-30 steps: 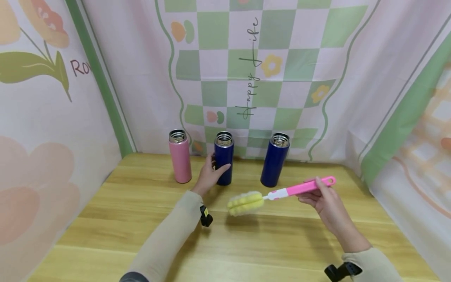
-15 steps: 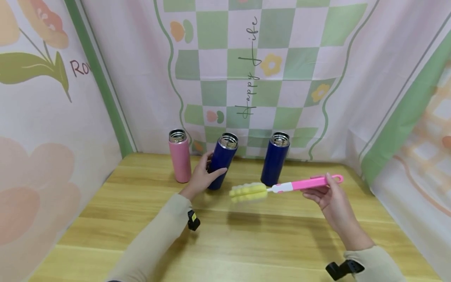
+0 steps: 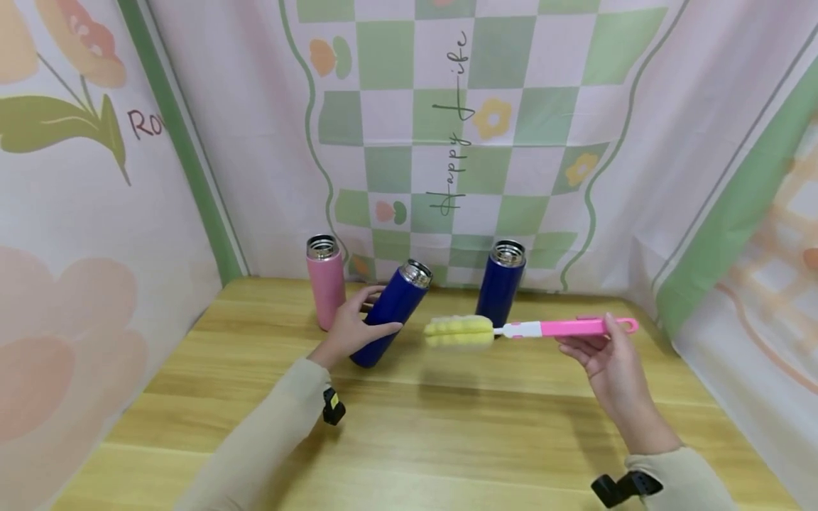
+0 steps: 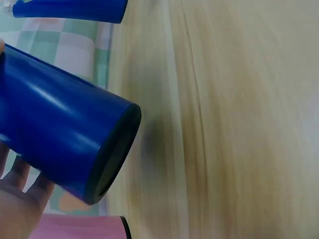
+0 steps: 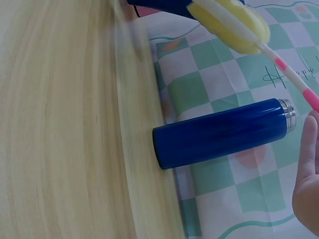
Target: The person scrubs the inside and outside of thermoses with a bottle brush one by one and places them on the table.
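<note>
My left hand [image 3: 350, 328] grips a dark blue bottle [image 3: 391, 309], uncapped and tilted with its mouth to the upper right. In the left wrist view that bottle's base [image 4: 113, 154] shows, with fingers [image 4: 37, 186] against its side. My right hand [image 3: 616, 376] holds a brush by its pink handle [image 3: 569, 328]; the yellow sponge head [image 3: 459, 332] points left, in the air to the right of the tilted bottle. The right wrist view shows the sponge head [image 5: 234, 27] and part of my right hand [image 5: 306, 184].
A pink open bottle [image 3: 327, 287] stands just left of the held one, partly behind my left hand. Another dark blue open bottle [image 3: 501, 280] stands behind the brush. Patterned cloth [image 3: 441, 163] hangs along the back of the wooden table [image 3: 409, 454].
The gripped blue bottle has come off its upright stance, tilting and moving left and nearer. The brush has shifted right and up, and its handle is now nearly level.
</note>
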`<state>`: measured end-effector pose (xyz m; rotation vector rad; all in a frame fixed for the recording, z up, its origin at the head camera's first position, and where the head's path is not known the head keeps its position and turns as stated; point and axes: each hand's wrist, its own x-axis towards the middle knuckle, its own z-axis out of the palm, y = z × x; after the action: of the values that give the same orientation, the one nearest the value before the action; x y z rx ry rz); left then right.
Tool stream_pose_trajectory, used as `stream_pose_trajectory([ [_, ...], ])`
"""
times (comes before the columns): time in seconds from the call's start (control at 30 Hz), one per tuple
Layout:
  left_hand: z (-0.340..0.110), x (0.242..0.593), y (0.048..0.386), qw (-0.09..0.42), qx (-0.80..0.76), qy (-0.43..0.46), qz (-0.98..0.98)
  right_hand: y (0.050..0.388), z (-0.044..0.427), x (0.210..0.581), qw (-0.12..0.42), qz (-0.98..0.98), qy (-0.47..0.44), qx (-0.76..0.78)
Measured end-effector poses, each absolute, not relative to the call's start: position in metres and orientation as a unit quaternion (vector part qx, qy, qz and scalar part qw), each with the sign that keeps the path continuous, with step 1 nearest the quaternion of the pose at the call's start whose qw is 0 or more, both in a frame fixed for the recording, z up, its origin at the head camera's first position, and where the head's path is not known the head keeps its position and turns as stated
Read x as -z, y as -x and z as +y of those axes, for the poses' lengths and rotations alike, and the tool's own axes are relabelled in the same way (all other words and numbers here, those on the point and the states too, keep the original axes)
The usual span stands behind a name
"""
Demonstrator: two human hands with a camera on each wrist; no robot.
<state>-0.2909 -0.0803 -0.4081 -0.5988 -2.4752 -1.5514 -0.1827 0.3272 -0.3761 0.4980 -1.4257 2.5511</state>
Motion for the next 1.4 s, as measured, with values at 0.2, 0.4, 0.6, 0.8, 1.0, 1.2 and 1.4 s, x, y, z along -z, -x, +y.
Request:
stream_pose_trajectory([
  [0.2, -0.089, 0.41, 0.29, 0.082, 0.5, 0.235, -0.83, 0.181, 0.326, 0.371, 0.13, -0.425, -0.162, -0.881],
  [0.4, -0.093, 0.411, 0.287, 0.086, 0.482, 0.25, -0.836, 0.178, 0.327, 0.369, 0.151, -0.389, -0.155, -0.896],
  [0.6, -0.096, 0.411, 0.284, 0.108, 0.456, 0.276, -0.839, 0.178, 0.325, 0.365, 0.155, -0.389, -0.165, -0.893],
  [0.8, -0.097, 0.409, 0.278, 0.095, 0.43, 0.291, -0.849, 0.18, 0.325, 0.365, 0.149, -0.392, -0.183, -0.889],
  [1.0, -0.096, 0.406, 0.274, 0.064, 0.426, 0.294, -0.853, 0.183, 0.326, 0.365, 0.133, -0.424, -0.222, -0.868],
  [1.2, -0.097, 0.404, 0.273, 0.056, 0.422, 0.304, -0.852, 0.183, 0.33, 0.362, 0.117, -0.44, -0.27, -0.848],
  [1.4, -0.099, 0.403, 0.268, 0.063, 0.395, 0.328, -0.856, 0.183, 0.33, 0.359, 0.141, -0.501, -0.261, -0.813],
])
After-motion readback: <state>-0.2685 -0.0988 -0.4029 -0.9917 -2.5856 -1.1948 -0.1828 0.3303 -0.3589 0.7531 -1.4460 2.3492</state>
